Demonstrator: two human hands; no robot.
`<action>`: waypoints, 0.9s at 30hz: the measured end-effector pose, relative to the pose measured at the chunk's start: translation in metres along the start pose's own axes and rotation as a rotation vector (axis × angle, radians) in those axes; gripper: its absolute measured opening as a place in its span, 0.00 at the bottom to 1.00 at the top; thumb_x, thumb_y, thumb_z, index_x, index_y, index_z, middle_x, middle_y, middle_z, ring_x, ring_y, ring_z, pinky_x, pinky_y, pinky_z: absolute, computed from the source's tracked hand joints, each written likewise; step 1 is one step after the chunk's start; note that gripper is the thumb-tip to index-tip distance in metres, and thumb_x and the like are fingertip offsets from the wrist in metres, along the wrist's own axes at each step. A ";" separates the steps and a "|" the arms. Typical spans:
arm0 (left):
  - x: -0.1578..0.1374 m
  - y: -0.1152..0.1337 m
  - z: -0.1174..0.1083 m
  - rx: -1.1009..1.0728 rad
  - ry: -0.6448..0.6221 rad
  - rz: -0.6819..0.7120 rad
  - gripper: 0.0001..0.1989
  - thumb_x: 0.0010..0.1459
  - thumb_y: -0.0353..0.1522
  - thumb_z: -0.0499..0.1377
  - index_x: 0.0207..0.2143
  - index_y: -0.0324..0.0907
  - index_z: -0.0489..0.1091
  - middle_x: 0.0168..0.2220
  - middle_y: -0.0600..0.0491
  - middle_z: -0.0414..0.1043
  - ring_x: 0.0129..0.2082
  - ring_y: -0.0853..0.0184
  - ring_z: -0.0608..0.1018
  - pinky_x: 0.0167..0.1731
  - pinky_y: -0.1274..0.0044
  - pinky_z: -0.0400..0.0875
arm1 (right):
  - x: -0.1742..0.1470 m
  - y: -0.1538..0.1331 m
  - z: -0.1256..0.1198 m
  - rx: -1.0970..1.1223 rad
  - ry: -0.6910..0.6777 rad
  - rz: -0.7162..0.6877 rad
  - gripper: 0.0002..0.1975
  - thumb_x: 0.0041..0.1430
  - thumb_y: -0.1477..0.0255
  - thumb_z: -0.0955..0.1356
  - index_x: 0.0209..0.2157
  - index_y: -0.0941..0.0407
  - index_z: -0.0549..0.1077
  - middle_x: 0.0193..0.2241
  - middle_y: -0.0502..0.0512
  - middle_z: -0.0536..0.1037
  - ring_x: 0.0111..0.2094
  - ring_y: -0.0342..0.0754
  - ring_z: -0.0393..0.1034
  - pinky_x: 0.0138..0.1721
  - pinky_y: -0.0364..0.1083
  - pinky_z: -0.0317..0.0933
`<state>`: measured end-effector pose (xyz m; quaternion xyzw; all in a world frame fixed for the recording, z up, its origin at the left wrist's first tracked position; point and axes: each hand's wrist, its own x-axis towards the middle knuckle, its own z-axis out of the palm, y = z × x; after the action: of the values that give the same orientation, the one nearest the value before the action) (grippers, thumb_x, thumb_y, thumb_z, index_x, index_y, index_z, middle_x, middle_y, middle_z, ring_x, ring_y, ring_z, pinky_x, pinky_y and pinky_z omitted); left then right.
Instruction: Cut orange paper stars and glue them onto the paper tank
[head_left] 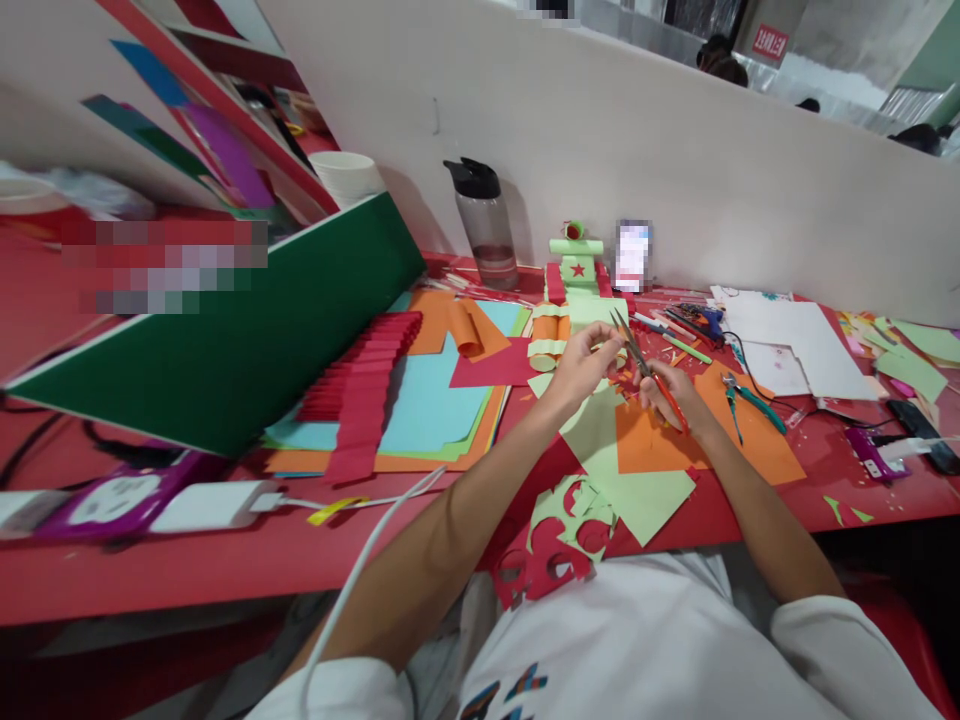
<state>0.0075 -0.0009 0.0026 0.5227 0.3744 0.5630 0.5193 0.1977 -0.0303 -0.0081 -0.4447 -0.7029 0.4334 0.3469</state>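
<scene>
In the head view my right hand [667, 392] is closed around red-handled scissors [634, 350], their blades pointing up and away from me and slightly apart. Just left of the blades, my left hand [588, 360] is closed in a pinch; what it holds, if anything, is too small to make out. Beneath both hands lie light green paper [652, 500] and orange paper [645, 440]. A green and orange paper model [576, 285] with a red star stands just beyond my left hand.
Green-handled pliers [757, 405] lie on orange paper at right. A bottle [484, 225] and a lit phone [632, 255] stand by the wall. At left are a tilted green board [300, 330], pleated red paper [364, 400] and a white cable [360, 560]. Cut-out scraps [577, 515] lie near my lap.
</scene>
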 end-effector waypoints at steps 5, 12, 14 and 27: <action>0.000 0.000 0.000 -0.015 -0.005 -0.006 0.10 0.59 0.35 0.65 0.29 0.43 0.68 0.25 0.59 0.64 0.19 0.75 0.66 0.22 0.79 0.62 | -0.001 -0.003 0.000 0.002 0.008 0.012 0.30 0.59 0.39 0.70 0.39 0.53 0.70 0.23 0.47 0.72 0.18 0.43 0.61 0.19 0.43 0.57; -0.001 0.001 0.000 -0.020 -0.011 -0.018 0.10 0.59 0.36 0.65 0.30 0.43 0.67 0.25 0.59 0.64 0.20 0.74 0.66 0.23 0.79 0.62 | 0.000 0.001 0.000 -0.022 0.002 0.001 0.29 0.60 0.39 0.69 0.39 0.52 0.70 0.23 0.48 0.72 0.18 0.44 0.63 0.19 0.43 0.57; -0.001 0.000 -0.001 -0.010 -0.025 -0.016 0.10 0.59 0.36 0.65 0.30 0.44 0.67 0.23 0.59 0.63 0.20 0.73 0.66 0.23 0.79 0.62 | 0.001 0.003 -0.001 -0.016 -0.001 0.004 0.30 0.60 0.38 0.69 0.39 0.52 0.70 0.24 0.47 0.72 0.17 0.43 0.61 0.18 0.44 0.58; -0.002 0.001 -0.003 0.119 -0.047 0.096 0.15 0.62 0.42 0.63 0.28 0.44 0.66 0.22 0.60 0.63 0.21 0.72 0.67 0.25 0.78 0.64 | 0.001 0.004 -0.001 0.035 -0.032 -0.017 0.31 0.62 0.37 0.66 0.38 0.52 0.69 0.24 0.47 0.71 0.16 0.42 0.61 0.17 0.43 0.59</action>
<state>0.0044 -0.0028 0.0032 0.5831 0.3693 0.5518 0.4681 0.2000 -0.0284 -0.0117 -0.4255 -0.7046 0.4495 0.3470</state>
